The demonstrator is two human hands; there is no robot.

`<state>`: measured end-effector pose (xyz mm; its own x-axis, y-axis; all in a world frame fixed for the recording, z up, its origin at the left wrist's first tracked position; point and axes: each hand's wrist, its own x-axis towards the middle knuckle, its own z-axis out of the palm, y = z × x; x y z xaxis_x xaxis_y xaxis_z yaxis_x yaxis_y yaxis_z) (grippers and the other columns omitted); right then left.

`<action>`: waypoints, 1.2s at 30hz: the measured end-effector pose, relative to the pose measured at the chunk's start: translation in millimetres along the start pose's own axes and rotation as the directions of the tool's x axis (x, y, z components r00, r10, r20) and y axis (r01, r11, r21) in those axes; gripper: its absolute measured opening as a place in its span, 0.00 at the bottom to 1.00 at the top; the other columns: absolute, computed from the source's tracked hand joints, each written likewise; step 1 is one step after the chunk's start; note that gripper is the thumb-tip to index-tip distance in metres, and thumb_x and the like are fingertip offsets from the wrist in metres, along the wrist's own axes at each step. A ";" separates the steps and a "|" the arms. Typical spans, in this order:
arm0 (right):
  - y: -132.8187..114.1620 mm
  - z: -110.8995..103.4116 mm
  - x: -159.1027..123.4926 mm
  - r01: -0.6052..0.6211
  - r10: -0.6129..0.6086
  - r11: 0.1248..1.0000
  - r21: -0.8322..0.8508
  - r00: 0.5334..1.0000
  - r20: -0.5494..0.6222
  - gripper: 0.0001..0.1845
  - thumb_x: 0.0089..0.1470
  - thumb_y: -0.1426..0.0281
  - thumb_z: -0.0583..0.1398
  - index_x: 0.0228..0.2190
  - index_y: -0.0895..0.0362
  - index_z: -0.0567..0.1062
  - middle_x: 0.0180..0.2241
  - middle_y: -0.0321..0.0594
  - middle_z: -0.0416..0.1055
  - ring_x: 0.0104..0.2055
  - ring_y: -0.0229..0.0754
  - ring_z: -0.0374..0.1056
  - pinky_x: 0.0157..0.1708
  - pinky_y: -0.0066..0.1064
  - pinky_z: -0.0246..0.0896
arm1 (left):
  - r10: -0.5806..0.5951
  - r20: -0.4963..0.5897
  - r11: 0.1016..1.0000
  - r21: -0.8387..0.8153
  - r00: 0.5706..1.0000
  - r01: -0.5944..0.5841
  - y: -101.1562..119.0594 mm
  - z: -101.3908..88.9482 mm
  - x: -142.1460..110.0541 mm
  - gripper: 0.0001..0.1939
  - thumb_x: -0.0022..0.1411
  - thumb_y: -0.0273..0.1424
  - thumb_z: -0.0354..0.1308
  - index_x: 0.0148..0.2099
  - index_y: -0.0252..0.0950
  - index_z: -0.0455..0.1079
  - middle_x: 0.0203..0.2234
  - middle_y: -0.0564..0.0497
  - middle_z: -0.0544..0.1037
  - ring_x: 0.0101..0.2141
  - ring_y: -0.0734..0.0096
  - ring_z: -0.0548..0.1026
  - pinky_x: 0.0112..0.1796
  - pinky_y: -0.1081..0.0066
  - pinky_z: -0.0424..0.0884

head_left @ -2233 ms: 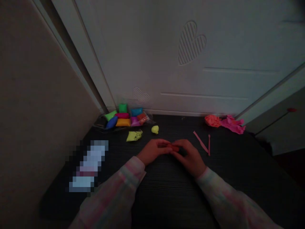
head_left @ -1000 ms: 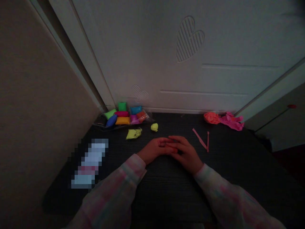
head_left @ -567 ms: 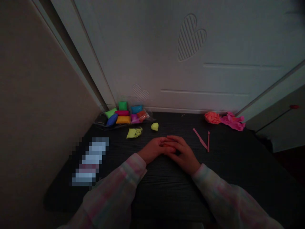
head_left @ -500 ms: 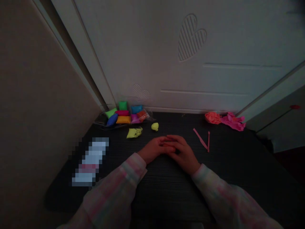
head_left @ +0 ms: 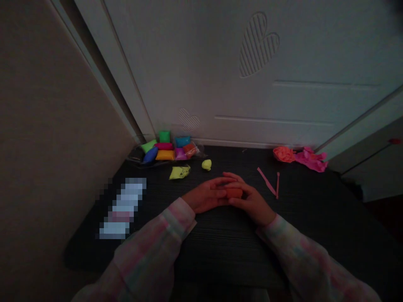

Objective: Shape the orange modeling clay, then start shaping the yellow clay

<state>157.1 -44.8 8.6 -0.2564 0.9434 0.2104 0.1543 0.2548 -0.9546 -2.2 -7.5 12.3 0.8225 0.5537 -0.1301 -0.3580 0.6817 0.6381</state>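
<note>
Between my two hands is a lump of orange-red modelling clay (head_left: 234,193). My left hand (head_left: 208,195) curls round its left side, the thumb against it. From the right, my right hand (head_left: 250,199) closes on it with thumb below and fingers above. The fingertips of both hands overlap at the back and hide part of the lump. Beyond my hands lie a small yellow clay ball (head_left: 207,165) and a torn yellow packet (head_left: 179,172). Two thin pink modelling tools (head_left: 267,181) rest to the right, touching at their near ends.
At the back left, a clear bag holds several coloured clay packets (head_left: 165,155). A blurred-out bright phone-like panel (head_left: 122,209) lies on the left of the dark table (head_left: 220,251). Orange and pink crumpled pieces (head_left: 310,159) sit at the back right, before a white panel (head_left: 189,63).
My hands have parted slightly, my right hand shifting right, so more of the orange-red lump shows between them. The whole view has shifted a little.
</note>
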 end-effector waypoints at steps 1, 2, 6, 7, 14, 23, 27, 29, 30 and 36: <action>-0.4 0.0 -0.5 0.000 0.000 1.000 -0.006 1.000 0.002 0.14 0.40 0.63 0.62 0.34 0.49 0.72 0.52 0.39 0.56 0.56 0.44 0.50 0.53 0.43 0.47 | 0.008 -0.004 1.000 0.003 1.000 -0.008 -0.8 -1.1 0.7 0.23 0.42 0.23 0.62 0.43 0.34 0.65 0.39 0.47 0.71 0.40 0.69 0.69 0.44 0.66 0.60; -0.8 0.0 -1.0 0.000 0.000 1.000 -0.017 1.000 -0.002 0.14 0.40 0.64 0.62 0.34 0.49 0.72 0.52 0.39 0.56 0.56 0.45 0.50 0.53 0.43 0.47 | 0.018 -0.009 1.000 0.006 1.000 -0.018 -1.6 -2.2 1.4 0.23 0.41 0.23 0.62 0.43 0.34 0.65 0.38 0.47 0.71 0.39 0.70 0.70 0.43 0.67 0.60; -1.5 0.7 -1.6 -0.002 0.001 0.999 -0.046 1.000 -0.021 0.14 0.41 0.64 0.61 0.34 0.50 0.71 0.51 0.40 0.57 0.54 0.45 0.52 0.52 0.43 0.49 | 0.039 -0.040 0.999 0.012 0.998 -0.039 -3.1 -3.7 2.7 0.21 0.41 0.22 0.63 0.41 0.34 0.66 0.36 0.48 0.72 0.37 0.72 0.70 0.41 0.69 0.61; -1.6 1.1 -1.5 0.004 -0.005 0.999 -0.052 1.000 -0.021 0.13 0.41 0.64 0.61 0.34 0.50 0.71 0.50 0.40 0.57 0.54 0.44 0.53 0.52 0.42 0.49 | 0.040 -0.049 0.999 0.015 0.998 -0.039 -3.0 -3.1 2.5 0.20 0.41 0.22 0.62 0.40 0.33 0.66 0.36 0.48 0.72 0.37 0.72 0.70 0.41 0.69 0.61; -1.8 -2.9 0.4 0.032 -0.072 0.943 -0.331 0.992 -0.108 0.13 0.45 0.64 0.58 0.36 0.52 0.70 0.41 0.42 0.63 0.46 0.43 0.61 0.46 0.39 0.57 | 0.062 -0.159 0.992 0.118 0.985 -0.044 0.7 -6.4 5.0 0.14 0.45 0.24 0.59 0.38 0.32 0.67 0.35 0.48 0.72 0.37 0.72 0.70 0.43 0.68 0.61; -4.4 -9.4 1.0 -0.117 0.099 0.787 -0.606 0.993 -0.063 0.10 0.49 0.63 0.54 0.31 0.56 0.66 0.28 0.37 0.68 0.28 0.38 0.65 0.29 0.30 0.60 | 0.283 -0.333 0.906 0.400 0.900 -0.137 3.3 -19.7 11.4 0.09 0.45 0.26 0.59 0.33 0.31 0.68 0.27 0.52 0.72 0.30 0.76 0.70 0.38 0.70 0.63; -8.8 -9.6 0.9 -0.067 0.043 0.717 -0.694 0.998 -0.051 0.09 0.50 0.64 0.52 0.29 0.56 0.67 0.26 0.37 0.67 0.29 0.37 0.63 0.30 0.29 0.58 | 0.276 -0.359 0.922 0.362 0.892 -0.139 4.6 -14.2 10.2 0.08 0.45 0.26 0.58 0.32 0.31 0.68 0.25 0.51 0.72 0.29 0.77 0.70 0.35 0.71 0.63; -8.9 -7.7 1.6 -0.024 0.004 0.646 -0.763 1.000 -0.028 0.08 0.50 0.66 0.53 0.29 0.56 0.68 0.28 0.38 0.67 0.31 0.39 0.63 0.32 0.30 0.57 | 0.271 -0.358 0.926 0.351 0.894 -0.140 5.3 -12.7 10.1 0.08 0.46 0.26 0.58 0.32 0.30 0.68 0.25 0.51 0.72 0.29 0.77 0.70 0.35 0.71 0.63; -8.3 -6.2 2.1 -0.008 0.009 0.609 -0.793 1.000 -0.004 0.08 0.50 0.66 0.53 0.29 0.56 0.68 0.28 0.39 0.67 0.32 0.39 0.63 0.33 0.31 0.56 | 0.269 -0.357 0.927 0.349 0.894 -0.139 5.6 -12.3 10.1 0.08 0.46 0.26 0.58 0.32 0.30 0.68 0.25 0.51 0.72 0.28 0.77 0.70 0.35 0.71 0.63; 0.6 1.8 4.0 0.023 0.072 0.553 -0.833 0.995 0.075 0.11 0.50 0.61 0.52 0.30 0.55 0.67 0.26 0.35 0.69 0.31 0.39 0.65 0.35 0.34 0.52 | 0.264 -0.371 0.930 0.343 0.890 -0.133 5.9 -12.6 10.9 0.07 0.47 0.25 0.56 0.33 0.30 0.68 0.24 0.51 0.72 0.28 0.78 0.69 0.34 0.73 0.62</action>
<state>154.5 -41.2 8.5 -0.3156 0.9407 0.1247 0.8741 0.3393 -0.3477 -1.0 8.6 5.1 0.4741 0.8502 -0.2288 -0.2908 0.3965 0.8708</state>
